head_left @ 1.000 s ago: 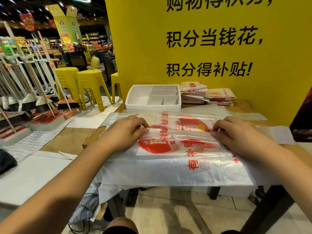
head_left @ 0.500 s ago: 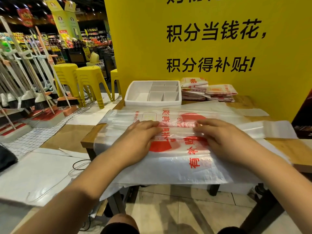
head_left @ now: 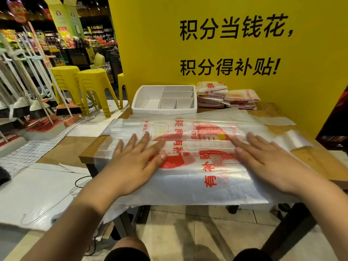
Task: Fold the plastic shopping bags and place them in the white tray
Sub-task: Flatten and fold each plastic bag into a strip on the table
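While both hands press flat on the plastic bag (head_left: 197, 178), room is bounded on three sides: yellow panel (head_left: 150, 53) beyond the fingertips, dark object (head_left: 335, 119) outboard of the right hand (head_left: 267, 162), counter (head_left: 323, 162) corner just outboard of the left hand (head_left: 130, 164). Bag's near edge overhangs the counter edge behind both wrists and droops toward the floor tiles (head_left: 188, 232). Bare wood shows mostly outboard of the right hand.

Left fingers (head_left: 144, 143) straight and spread wide. Right fingers (head_left: 243, 146) straight, closer together. Palms down, gripping nothing. Both sets of fingertips sit about on a crease running across the bag, and the printed middle lies between the two hands. A narrower run of film extends outboard past the right hand.

White tray (head_left: 145, 108) stands ahead of the left fingertips, just past the bag's far edge; can't tell if they touch. Stack of folded bags (head_left: 226, 98) sits just beside the tray, ahead of the right fingertips, against the panel.

Bag: thin translucent film, glossy, wrinkled, red print with one yellow dot. Tray: rigid white plastic, rectangular, rounded corners, one large compartment on the side of the left hand, smaller ones beside it. Counter: wood top, dark legs.
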Tool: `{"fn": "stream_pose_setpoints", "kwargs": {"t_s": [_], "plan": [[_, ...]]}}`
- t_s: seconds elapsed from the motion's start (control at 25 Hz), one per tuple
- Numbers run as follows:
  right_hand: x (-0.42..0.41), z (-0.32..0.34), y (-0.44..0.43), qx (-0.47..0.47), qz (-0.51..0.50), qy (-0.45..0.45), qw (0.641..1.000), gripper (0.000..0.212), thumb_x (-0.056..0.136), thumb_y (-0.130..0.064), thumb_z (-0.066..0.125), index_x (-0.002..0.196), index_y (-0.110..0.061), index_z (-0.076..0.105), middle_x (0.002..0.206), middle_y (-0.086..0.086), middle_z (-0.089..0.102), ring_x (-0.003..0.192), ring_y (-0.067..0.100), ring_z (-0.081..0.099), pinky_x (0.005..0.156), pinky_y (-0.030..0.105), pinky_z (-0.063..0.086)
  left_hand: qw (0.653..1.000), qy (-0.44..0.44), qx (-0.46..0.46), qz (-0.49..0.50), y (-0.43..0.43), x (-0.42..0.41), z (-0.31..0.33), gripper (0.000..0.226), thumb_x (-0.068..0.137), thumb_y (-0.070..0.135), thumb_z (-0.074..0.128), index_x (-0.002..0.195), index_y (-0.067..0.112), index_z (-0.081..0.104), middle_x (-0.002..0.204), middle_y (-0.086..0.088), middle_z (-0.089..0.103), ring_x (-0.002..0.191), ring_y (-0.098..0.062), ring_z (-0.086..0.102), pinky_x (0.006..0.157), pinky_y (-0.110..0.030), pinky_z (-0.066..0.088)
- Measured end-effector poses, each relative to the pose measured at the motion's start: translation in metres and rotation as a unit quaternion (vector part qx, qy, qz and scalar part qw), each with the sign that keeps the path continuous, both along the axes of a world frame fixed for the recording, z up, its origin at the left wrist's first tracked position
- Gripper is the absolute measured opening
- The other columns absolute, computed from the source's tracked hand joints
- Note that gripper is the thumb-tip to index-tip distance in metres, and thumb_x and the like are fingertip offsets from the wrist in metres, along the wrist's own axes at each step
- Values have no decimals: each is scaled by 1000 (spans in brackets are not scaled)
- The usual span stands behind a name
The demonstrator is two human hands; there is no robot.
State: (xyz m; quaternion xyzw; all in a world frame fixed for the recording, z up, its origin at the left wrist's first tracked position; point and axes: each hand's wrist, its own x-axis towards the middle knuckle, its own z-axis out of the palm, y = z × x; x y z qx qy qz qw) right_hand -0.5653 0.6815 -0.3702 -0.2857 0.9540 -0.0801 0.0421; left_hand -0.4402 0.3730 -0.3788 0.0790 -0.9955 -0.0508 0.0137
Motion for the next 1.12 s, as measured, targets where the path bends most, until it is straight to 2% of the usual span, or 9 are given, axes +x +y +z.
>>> {"fn": "stream_pose_setpoints", "kwargs": {"t_s": [0.12,0.48,0.56,0.64,0.72,0.84,1.04,1.12], "plan": [[-3,-1,17,27,-49,-12,998,69,82,-76,-7,148,-58,-4,164,-7,-14,151,11,-12,123,41,-6,1000,-1,5,20,-9,2,0,83,68,84,-17,147,63,-5,165,11,-14,152,-20,-16,123,-49,-10],[-1,-4,10,23,-71,6,997,74,83,-75,-6,154,-50,-1,166,-2,-12,152,15,-12,123,47,-7,1000,-7,-17,-5,-18,-16,2,85,69,84,-15,149,60,-2,166,11,-9,153,-17,-9,123,-48,-6],[-1,0,2,45,-76,46,995,68,94,-65,2,157,-40,4,165,-1,-15,152,16,-15,122,47,-10,1000,6,-26,-8,-17,-19,2,87,70,83,-15,151,58,2,167,9,-5,154,-15,-7,123,-48,-6],[0,7,-14,60,-36,116,991,61,102,-55,13,159,-32,5,165,-3,-15,152,15,-16,122,45,-13,999,18,-38,-14,-17,-19,1,88,72,81,-15,153,54,5,168,7,-1,153,-13,-7,122,-48,-10],[4,11,-29,20,29,111,993,62,101,-59,24,158,-35,12,166,-9,0,153,12,-3,123,41,-5,998,29,-42,-24,-17,-20,1,88,74,79,-16,154,51,8,168,6,2,153,-11,-7,121,-47,-13],[7,1,-34,-66,41,65,995,63,96,-68,22,153,-42,27,163,-16,20,150,8,16,123,35,13,998,34,-50,-24,-19,-20,0,87,76,78,-15,155,50,9,168,7,3,153,-10,-7,121,-46,-14],[1,-11,-29,-106,22,58,992,60,95,-68,27,151,-46,30,161,-20,21,149,5,15,121,31,13,998,38,-52,-21,-18,-18,-1,85,76,77,-16,154,52,7,168,7,0,153,-10,-9,120,-44,-17],[-1,-12,-30,-112,20,64,991,60,95,-68,29,151,-46,31,161,-19,23,149,5,16,120,31,13,998,27,-54,-24,-17,-21,4,89,75,75,-14,156,48,11,167,4,1,153,-12,-8,119,-44,-19]]}}
